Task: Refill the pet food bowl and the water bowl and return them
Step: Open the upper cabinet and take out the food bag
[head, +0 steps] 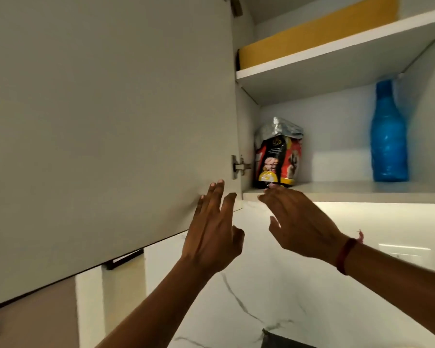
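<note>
Pet food bag [278, 156]: seen standing upright at the left end of the lower shelf [362, 192], close to the cabinet's side wall; its silver top is crumpled and folded over.
Right hand [301, 222]: raised just below and in front of the bag, palm down; its fingers [268, 197] are spread wide and nothing is gripped. The fingertips are seen at the shelf's front edge, right under the bag; contact cannot be told.
Left hand [212, 234]: held up beside the open cabinet door [111, 121], near its lower corner; fingers [216, 194] are stretched out and apart, nothing is held.
Wristband [345, 256]: a dark red band is worn on the right wrist.
Blue bottle [388, 136]: stood upright on the same shelf, well apart from the bag, to the right.
Upper shelf [337, 46]: a long yellow box [312, 31] is laid along it.
Wall [274, 297]: white marble-look tile is seen beneath the cabinet.
</note>
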